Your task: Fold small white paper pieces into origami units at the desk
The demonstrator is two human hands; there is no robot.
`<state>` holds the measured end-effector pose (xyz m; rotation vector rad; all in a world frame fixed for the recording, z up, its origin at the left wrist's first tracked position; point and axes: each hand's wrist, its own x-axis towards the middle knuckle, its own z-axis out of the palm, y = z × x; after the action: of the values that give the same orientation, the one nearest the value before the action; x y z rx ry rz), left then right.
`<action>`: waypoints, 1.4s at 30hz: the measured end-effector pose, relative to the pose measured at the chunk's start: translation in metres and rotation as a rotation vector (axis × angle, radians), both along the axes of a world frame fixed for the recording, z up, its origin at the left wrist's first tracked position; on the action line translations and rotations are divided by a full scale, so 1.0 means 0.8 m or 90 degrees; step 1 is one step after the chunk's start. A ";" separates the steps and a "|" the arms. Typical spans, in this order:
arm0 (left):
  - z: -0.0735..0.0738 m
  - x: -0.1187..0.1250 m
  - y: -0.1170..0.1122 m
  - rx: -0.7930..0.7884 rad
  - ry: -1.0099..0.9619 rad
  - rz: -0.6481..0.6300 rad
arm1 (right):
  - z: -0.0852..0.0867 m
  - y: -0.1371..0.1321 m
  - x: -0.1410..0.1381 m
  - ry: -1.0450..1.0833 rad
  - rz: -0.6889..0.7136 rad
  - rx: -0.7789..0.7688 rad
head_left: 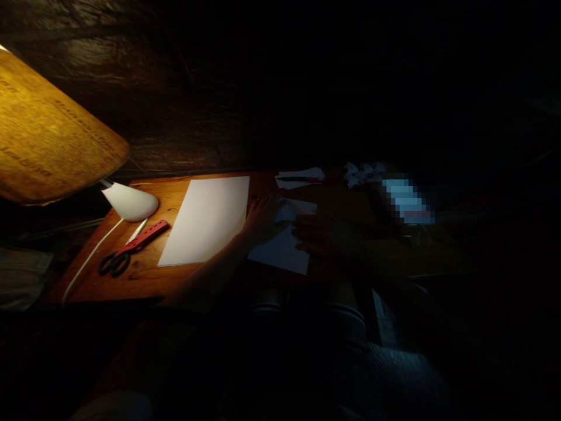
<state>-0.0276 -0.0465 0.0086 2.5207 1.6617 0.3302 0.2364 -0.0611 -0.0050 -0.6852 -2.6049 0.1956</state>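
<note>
A partly folded sheet of paper (280, 252) lies on the wooden table in dim light. My left hand (265, 219) rests on its upper left side, fingers stretched out toward a raised fold. On the sheet's right side lies my right hand (315, 234), fingers spread and pointing left. Deep shadow covers much of this hand and its forearm. To the left of my left hand is a stack of blank white paper (210, 219), with my forearm crossing its lower right corner.
A lamp with a yellow shade (56, 134) and white base (131, 202) stands at left. Nearby are scissors (114, 262), a red perforated strip (146, 235) and a white cable (90, 257). Behind lie a paper piece (291, 184), crumpled paper (363, 174) and a glowing blurred screen (405, 200).
</note>
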 end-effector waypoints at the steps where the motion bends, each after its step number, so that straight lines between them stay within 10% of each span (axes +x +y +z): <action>1: -0.001 -0.001 0.000 0.001 -0.003 -0.001 | 0.000 0.000 0.000 0.000 0.001 -0.005; 42: 0.004 0.002 -0.001 -0.034 -0.011 -0.002 | 0.003 0.000 -0.001 -0.009 -0.002 -0.009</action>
<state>-0.0256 -0.0472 0.0119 2.4740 1.6386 0.3028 0.2358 -0.0611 -0.0027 -0.6982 -2.6173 0.2100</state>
